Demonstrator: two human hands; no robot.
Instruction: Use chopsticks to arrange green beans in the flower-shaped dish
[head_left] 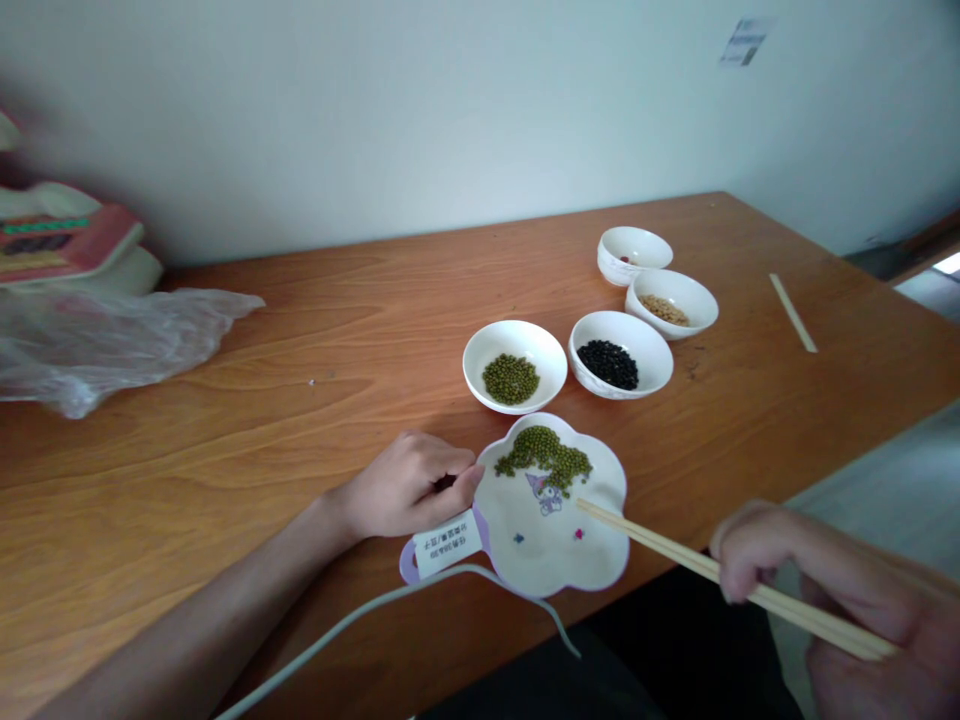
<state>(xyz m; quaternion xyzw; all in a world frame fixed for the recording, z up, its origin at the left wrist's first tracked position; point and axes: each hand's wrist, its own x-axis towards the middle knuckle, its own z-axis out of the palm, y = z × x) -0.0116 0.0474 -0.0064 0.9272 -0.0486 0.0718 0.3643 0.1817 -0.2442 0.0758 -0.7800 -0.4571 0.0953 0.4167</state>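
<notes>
My left hand is closed at the left rim of a white flower-shaped plate with a lilac edge, thumb on top. Green mung beans lie heaped on the far half of this plate, beside a printed cartoon figure. A labelled lilac handle sticks out to the left. From the right, my right hand holds a pair of wooden chopsticks, their tips together over the plate just short of the beans. Behind the plate stands a white bowl with more mung beans.
Other white bowls hold black beans, pale yellow beans and a few reddish bits. A pale strip lies at the right. Clear plastic bag and a red-and-cream object sit at the left. A white cable crosses in front.
</notes>
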